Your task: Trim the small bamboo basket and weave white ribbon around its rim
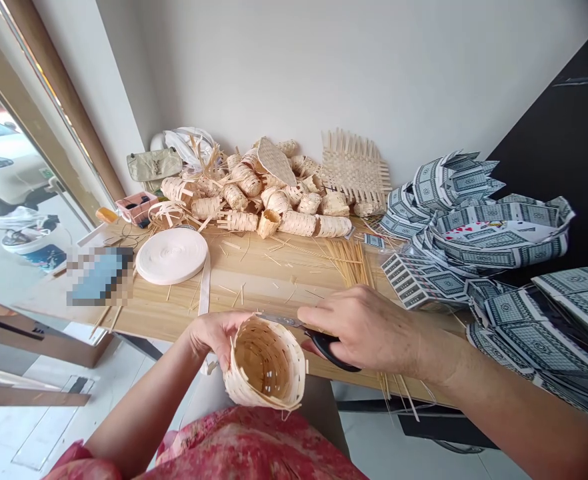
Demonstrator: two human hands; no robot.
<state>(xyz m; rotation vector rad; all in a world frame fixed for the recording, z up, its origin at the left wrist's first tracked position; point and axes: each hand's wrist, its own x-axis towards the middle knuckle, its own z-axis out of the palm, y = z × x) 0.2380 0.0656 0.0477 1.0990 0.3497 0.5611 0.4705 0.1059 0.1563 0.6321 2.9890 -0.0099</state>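
The left hand (pixel 218 335) is grasping the woven basket (pixel 267 363) at its left side, the basket being held at the near edge of the worktop (pixel 254 270) with its mouth facing up toward the camera. The right hand (pixel 357 327) is gripping the scissors (pixel 284 320) by their black handles, the blades pointing left along the basket's far rim. Behind the left hand, a white strip roll (pixel 171 257) is lying flat; farther back, a heap of small woven pieces (pixel 274 193) is resting near the wall (pixel 284 73).

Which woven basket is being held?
The basket in the left hand, with scissors in the right hand at its rim; the other woven pieces lie piled on the table.
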